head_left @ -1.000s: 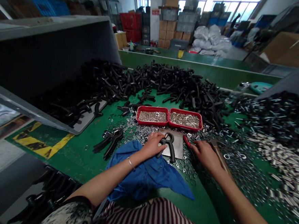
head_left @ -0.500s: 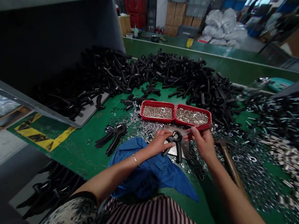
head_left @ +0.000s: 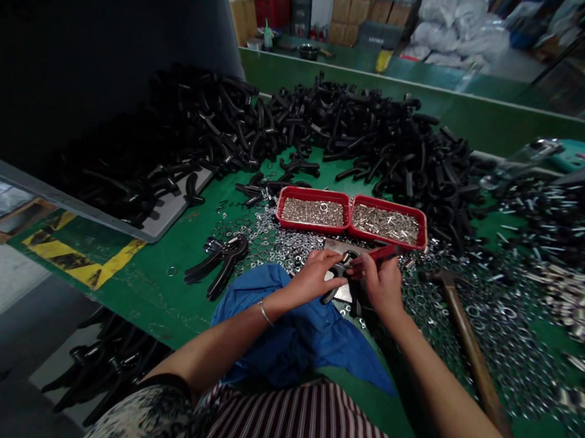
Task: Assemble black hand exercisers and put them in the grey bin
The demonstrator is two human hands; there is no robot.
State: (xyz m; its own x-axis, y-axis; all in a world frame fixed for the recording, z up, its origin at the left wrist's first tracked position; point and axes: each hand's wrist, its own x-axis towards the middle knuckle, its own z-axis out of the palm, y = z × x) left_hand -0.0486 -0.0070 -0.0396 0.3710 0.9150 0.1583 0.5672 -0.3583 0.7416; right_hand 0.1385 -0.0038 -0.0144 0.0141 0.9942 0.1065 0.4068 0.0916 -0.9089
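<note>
My left hand [head_left: 317,275] is closed on a black spring clamp [head_left: 337,273] resting on a small metal plate [head_left: 335,245]. In my right hand [head_left: 384,283] is a slim red-handled tool [head_left: 383,253], held close over the clamp's head; its tip is hidden by the fingers, so its kind is unclear. A blue cloth [head_left: 294,339] lies below my left wrist. Just beyond the hands stand two red trays: the left tray [head_left: 312,228] holds tiny metal parts with a ring on top, the right tray [head_left: 388,241] short metal pins.
Another assembled clamp [head_left: 219,260] lies to the left. A wooden-handled hammer [head_left: 471,345] is at the right, among scattered metal rings [head_left: 509,314]. Black clamp parts [head_left: 350,116] are heaped along the back. A large grey bin [head_left: 206,19] stands tipped at the left.
My right hand has moved left and down with the red-handled tool, bringing it over the clamp. My left hand stays on the clamp. The view has tilted slightly downward.
</note>
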